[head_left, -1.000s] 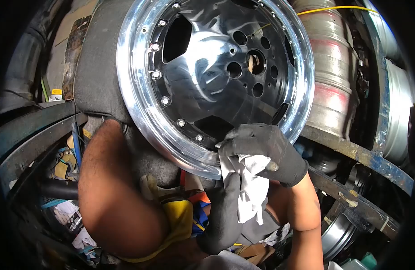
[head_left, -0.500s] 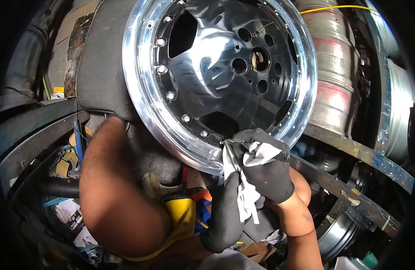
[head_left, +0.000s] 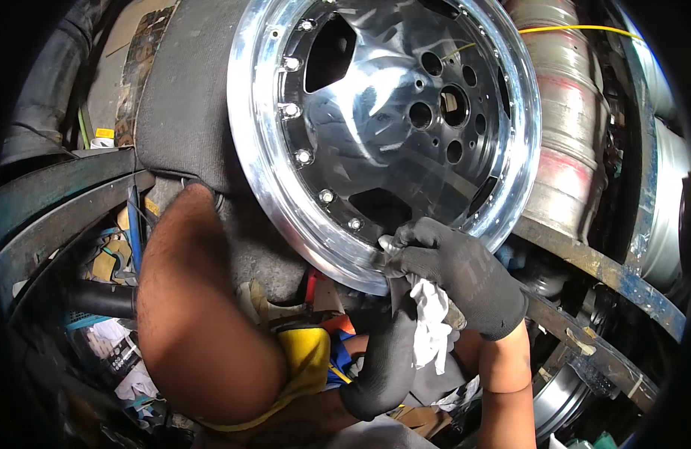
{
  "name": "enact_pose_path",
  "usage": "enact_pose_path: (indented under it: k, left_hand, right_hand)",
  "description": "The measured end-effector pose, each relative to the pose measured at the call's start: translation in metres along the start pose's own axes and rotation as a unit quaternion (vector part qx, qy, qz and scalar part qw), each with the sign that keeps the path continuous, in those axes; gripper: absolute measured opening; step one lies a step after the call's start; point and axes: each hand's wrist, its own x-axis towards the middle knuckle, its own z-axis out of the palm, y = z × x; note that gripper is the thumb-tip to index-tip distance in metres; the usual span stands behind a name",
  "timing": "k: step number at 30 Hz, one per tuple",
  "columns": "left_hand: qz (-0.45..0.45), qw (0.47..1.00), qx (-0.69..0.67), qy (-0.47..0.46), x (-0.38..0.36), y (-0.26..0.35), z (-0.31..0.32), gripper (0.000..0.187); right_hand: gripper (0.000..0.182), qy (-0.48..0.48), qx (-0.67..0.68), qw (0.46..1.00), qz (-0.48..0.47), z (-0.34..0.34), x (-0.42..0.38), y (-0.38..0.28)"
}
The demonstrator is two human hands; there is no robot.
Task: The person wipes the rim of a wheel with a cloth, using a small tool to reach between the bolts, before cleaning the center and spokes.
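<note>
A polished car wheel rim (head_left: 256, 168) with a dark glossy centre stands tilted in front of me, small bolts set around its inner edge. My right hand (head_left: 469, 280), in a dark knitted glove, is closed on a white cloth (head_left: 432, 318), its fingertips pressing at the lower inner lip of the rim. Below it my left hand (head_left: 387, 355), gloved too, is closed around the hanging part of the cloth. Its fingers are partly hidden behind the cloth and the right hand.
A black padded cushion (head_left: 184, 97) lies behind the rim at left. My bare knee (head_left: 203, 329) rises beside it. Stacked metal wheels (head_left: 559, 127) stand at right behind a worn metal frame (head_left: 585, 258). A yellow cable (head_left: 577, 28) crosses the top right. Scraps and litter lie low at left.
The rim appears shifted right and slightly down in view. My right hand has turned and bunched the cloth in its fingers against the lip; less cloth shows above it.
</note>
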Motion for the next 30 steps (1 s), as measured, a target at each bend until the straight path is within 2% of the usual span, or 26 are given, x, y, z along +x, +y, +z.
enact_pose_path:
  k: [1,3,4,6,8,11,13,14,15,16,17,18,21,27,28,30]
  left_hand:
    - [0.044,0.993,-0.071,-0.08,0.007,-0.016,-0.022,0.042]
    - [0.053,0.979,-0.125,-0.15,0.019,-0.017,-0.008,0.048]
    - [0.056,0.969,-0.152,-0.184,0.027,-0.014,0.004,0.051]
    - [0.065,0.944,-0.204,-0.252,0.039,-0.004,0.03,0.057]
    - [0.051,0.942,-0.223,-0.244,0.036,0.005,0.049,0.058]
    - [-0.007,0.971,-0.209,-0.113,0.017,0.026,0.076,0.049]
    - [-0.049,0.978,-0.2,-0.023,0.005,0.037,0.088,0.044]
    - [-0.095,0.9,-0.426,0.011,0.001,0.037,0.085,0.042]
    - [-0.125,0.766,-0.627,0.065,-0.002,0.037,0.082,0.041]
    - [-0.105,0.838,-0.533,0.058,-0.002,0.034,0.079,0.041]
    - [-0.097,0.888,-0.446,0.061,-0.004,0.03,0.074,0.041]
    - [-0.066,0.973,-0.217,0.051,-0.002,0.025,0.074,0.041]
    - [-0.041,0.99,-0.121,0.06,-0.002,0.014,0.067,0.042]
    - [-0.029,0.995,-0.07,0.06,-0.002,-0.005,0.048,0.043]
    - [-0.034,0.995,-0.072,0.063,-0.002,-0.003,0.054,0.043]
    - [-0.039,0.994,-0.076,0.068,-0.002,0.009,0.077,0.043]
  right_hand:
    - [0.035,0.01,0.022,1.0,-0.007,0.0,0.001,0.0]
    - [0.031,0.03,0.066,0.997,-0.019,-0.001,0.003,0.001]
    - [0.034,0.036,0.053,0.997,-0.042,-0.001,0.003,0.005]
    - [0.036,0.05,0.03,0.998,-0.022,0.008,0.004,0.002]
    - [0.039,0.057,0.024,0.998,-0.001,0.012,0.004,-0.008]
    - [0.03,0.126,0.006,0.992,0.012,0.02,0.005,-0.018]
    - [0.03,0.078,-0.027,0.996,0.02,0.013,0.005,-0.025]
    - [0.03,0.061,-0.043,0.997,0.024,0.012,0.006,-0.026]
    - [0.031,0.044,-0.058,0.997,0.027,0.012,0.006,-0.028]
    - [0.033,0.042,-0.079,0.996,0.023,0.014,0.006,-0.028]
    - [0.036,0.04,-0.1,0.994,0.02,0.017,0.005,-0.028]
    - [0.039,0.038,-0.122,0.992,0.016,0.02,0.004,-0.028]
    - [0.032,0.104,-0.098,0.989,0.035,0.025,0.003,-0.032]
    - [0.025,0.13,-0.147,0.972,0.126,0.027,0.006,-0.03]
    - [0.022,0.155,-0.123,0.975,0.104,0.027,0.008,-0.024]
    - [0.021,0.143,-0.082,0.984,0.064,0.024,0.009,-0.015]
